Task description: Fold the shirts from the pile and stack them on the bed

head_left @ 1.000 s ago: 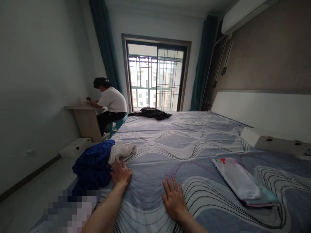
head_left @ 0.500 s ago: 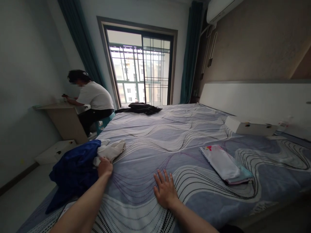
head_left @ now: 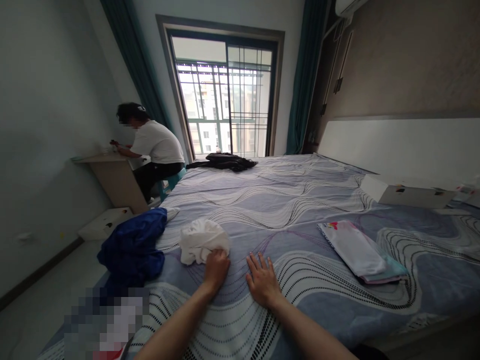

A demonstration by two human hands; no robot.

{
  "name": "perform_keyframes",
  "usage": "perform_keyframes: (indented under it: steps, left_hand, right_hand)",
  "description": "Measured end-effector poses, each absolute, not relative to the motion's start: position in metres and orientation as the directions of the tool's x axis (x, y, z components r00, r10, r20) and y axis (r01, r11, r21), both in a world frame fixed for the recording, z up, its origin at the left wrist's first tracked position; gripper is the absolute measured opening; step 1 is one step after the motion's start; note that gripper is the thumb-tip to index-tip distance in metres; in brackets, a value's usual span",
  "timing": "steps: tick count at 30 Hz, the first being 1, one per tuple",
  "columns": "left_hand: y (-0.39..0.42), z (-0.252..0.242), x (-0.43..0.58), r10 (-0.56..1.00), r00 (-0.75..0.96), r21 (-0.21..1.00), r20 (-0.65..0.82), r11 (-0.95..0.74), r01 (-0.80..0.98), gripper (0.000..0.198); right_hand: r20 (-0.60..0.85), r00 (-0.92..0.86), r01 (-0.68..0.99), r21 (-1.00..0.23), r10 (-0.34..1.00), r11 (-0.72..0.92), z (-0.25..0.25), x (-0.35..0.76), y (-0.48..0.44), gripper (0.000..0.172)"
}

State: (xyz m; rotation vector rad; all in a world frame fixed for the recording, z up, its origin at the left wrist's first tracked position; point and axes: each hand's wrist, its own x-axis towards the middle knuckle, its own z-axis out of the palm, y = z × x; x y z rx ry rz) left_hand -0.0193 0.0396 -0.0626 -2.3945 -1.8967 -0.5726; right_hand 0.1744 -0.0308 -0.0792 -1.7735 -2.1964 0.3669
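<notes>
My left hand [head_left: 216,269] is closed on a crumpled white cloth [head_left: 204,239] that rests on the bed, left of centre. The kind of cloth cannot be made out. My right hand [head_left: 263,280] lies flat on the patterned bedsheet [head_left: 240,315], fingers apart and holding nothing. To the left of the white cloth is a heap of dark blue fabric [head_left: 131,245], hanging toward the bed's edge. A stack of folded cloths [head_left: 354,247], white on top with a pale teal one beneath, lies right of my right hand.
A white box [head_left: 408,190] stands by the headboard [head_left: 405,147]. Black fabric [head_left: 225,161] lies at the bed's far end. A person [head_left: 155,142] in a white top sits at a small desk [head_left: 116,175] on the left. Another white box [head_left: 105,223] is on the floor.
My left hand has moved right, pulling the white cloth away from the blue fabric and onto the open sheet. My right hand stays flat on the bed. The view has shifted slightly.
</notes>
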Motion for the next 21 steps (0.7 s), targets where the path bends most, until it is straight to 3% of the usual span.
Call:
perform_keyframes:
  steps: [5,9,13,15,17,19,21]
  left_hand:
    - [-0.011,-0.087,0.051,0.860,0.326,0.246,0.393,-0.440,0.863,0.028]
    - [-0.040,-0.089,0.074,0.742,0.512,0.263,0.433,-0.648,0.715,0.026]
    - [-0.052,-0.088,0.064,0.556,0.633,0.213,0.539,-0.817,0.536,0.016]
    - [-0.048,-0.089,0.055,0.591,0.443,0.252,0.674,-0.748,0.614,0.017]
    - [-0.038,-0.091,0.046,0.713,0.020,0.463,0.701,-0.477,0.747,0.038]
    - [-0.027,-0.092,0.038,0.782,-0.303,0.685,0.544,-0.206,0.699,0.056]
    - [-0.019,-0.091,0.032,0.862,-0.335,0.800,0.381,-0.125,0.587,0.061]
  right_hand:
    - [0.169,-0.035,0.802,-0.584,0.985,0.129,-0.081,0.179,-0.019,0.053]
    - [0.224,0.209,0.546,-0.834,0.952,0.077,-0.085,0.194,-0.014,0.053]
    - [0.199,0.240,0.429,-0.900,0.950,0.081,-0.086,0.213,-0.016,0.043]
    - [0.226,0.228,0.437,-0.893,0.947,0.108,-0.087,0.220,-0.021,0.042]
    - [0.247,0.242,0.461,-0.880,0.938,0.113,-0.087,0.223,-0.027,0.048]
    - [0.248,0.264,0.485,-0.870,0.932,0.093,-0.088,0.224,-0.036,0.059]
    - [0.266,0.238,0.503,-0.856,0.934,0.116,-0.087,0.225,-0.045,0.066]
